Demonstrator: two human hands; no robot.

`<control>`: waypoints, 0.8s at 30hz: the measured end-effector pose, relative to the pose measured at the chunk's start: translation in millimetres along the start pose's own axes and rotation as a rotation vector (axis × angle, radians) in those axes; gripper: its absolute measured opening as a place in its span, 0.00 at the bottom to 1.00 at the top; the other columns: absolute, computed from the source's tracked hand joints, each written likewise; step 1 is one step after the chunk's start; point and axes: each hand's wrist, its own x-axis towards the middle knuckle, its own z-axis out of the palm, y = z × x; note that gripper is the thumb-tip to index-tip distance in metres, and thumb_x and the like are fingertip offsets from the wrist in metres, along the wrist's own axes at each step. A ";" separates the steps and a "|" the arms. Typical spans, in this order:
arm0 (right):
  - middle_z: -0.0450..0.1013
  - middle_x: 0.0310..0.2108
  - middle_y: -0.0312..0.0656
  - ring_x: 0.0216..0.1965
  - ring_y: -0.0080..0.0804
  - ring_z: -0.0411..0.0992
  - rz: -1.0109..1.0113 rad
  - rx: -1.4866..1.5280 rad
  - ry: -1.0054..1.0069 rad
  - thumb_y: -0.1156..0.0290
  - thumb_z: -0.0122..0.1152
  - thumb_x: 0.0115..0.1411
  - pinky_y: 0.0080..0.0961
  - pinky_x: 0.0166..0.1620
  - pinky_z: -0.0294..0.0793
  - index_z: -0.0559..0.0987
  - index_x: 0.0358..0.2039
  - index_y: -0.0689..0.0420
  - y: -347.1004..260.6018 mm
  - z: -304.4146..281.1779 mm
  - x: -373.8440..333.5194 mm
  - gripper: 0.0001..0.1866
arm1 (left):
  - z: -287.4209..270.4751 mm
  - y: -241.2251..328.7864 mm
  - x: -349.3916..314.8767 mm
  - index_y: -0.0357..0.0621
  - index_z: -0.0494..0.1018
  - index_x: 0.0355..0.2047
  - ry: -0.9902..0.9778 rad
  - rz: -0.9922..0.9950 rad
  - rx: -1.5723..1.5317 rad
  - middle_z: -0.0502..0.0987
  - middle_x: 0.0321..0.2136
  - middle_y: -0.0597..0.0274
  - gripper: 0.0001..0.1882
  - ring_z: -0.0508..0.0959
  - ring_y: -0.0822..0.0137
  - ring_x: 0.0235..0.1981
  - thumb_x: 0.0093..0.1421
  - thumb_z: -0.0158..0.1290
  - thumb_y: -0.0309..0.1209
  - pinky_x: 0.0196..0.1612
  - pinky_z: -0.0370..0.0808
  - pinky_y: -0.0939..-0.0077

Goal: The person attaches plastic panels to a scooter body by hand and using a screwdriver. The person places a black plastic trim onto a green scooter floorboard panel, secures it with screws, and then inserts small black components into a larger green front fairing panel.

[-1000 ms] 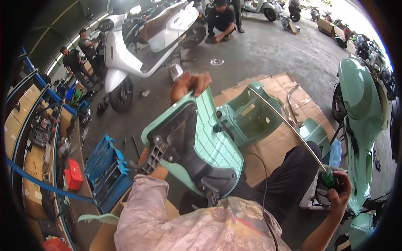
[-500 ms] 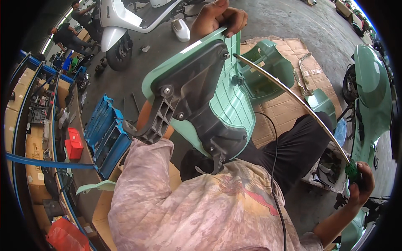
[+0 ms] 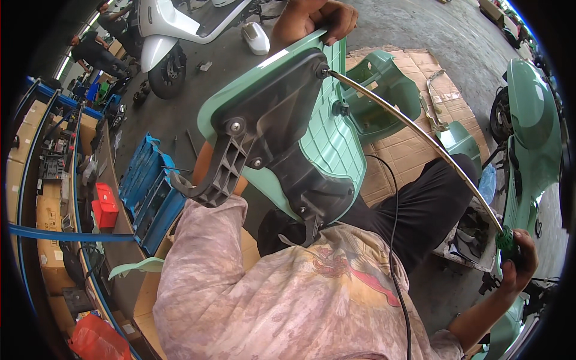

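A light green scooter body panel (image 3: 329, 141) with a black plastic inner cover (image 3: 273, 96) fixed to it is held up before my chest. My left hand (image 3: 327, 21) is closed over its upper edge, and the forearm passes behind the panel. In my right hand (image 3: 519, 264), at the far right, is the green handle of a long-shafted screwdriver (image 3: 414, 128). Its slim metal shaft slants up leftward, and the tip meets a screw at the cover's upper corner. Several other screws show on the cover, one of them near a ribbed black bracket (image 3: 225, 171).
Another green panel (image 3: 381, 99) lies on flattened cardboard (image 3: 450, 90). A blue toolbox (image 3: 150, 192) stands open at left, near a red box (image 3: 106, 206) and shelving. A white scooter (image 3: 159, 30) is beyond, a green scooter (image 3: 531, 114) at right. A black cable (image 3: 393, 228) hangs before my shirt.
The screwdriver's tip has moved from just beside the corner screw onto it. The panel has shifted slightly up and left with my left hand.
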 end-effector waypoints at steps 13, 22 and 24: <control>0.70 0.37 0.51 0.38 0.33 0.69 -0.016 -0.019 -0.010 0.49 0.66 0.52 0.24 0.39 0.69 0.73 0.45 0.65 -1.3 2.4 3.1 0.32 | 9.9 20.0 -1.0 0.43 0.60 0.10 0.095 -0.036 0.015 0.57 0.11 0.62 0.35 0.53 0.72 0.16 0.68 0.28 0.53 0.24 0.50 0.75; 0.69 0.43 0.50 0.44 0.36 0.68 0.051 0.027 -0.066 0.48 0.66 0.51 0.28 0.48 0.66 0.73 0.47 0.64 5.5 13.8 2.1 0.33 | 3.0 10.5 -8.7 0.43 0.59 0.09 0.111 -0.021 -0.020 0.57 0.10 0.62 0.35 0.53 0.71 0.16 0.68 0.27 0.52 0.24 0.50 0.75; 0.70 0.38 0.51 0.39 0.34 0.70 -0.034 -0.013 -0.011 0.50 0.66 0.51 0.24 0.41 0.70 0.74 0.45 0.65 6.6 22.6 6.2 0.32 | 2.9 11.5 -10.0 0.43 0.59 0.09 0.109 -0.024 -0.018 0.57 0.10 0.62 0.35 0.53 0.71 0.16 0.68 0.27 0.52 0.24 0.50 0.75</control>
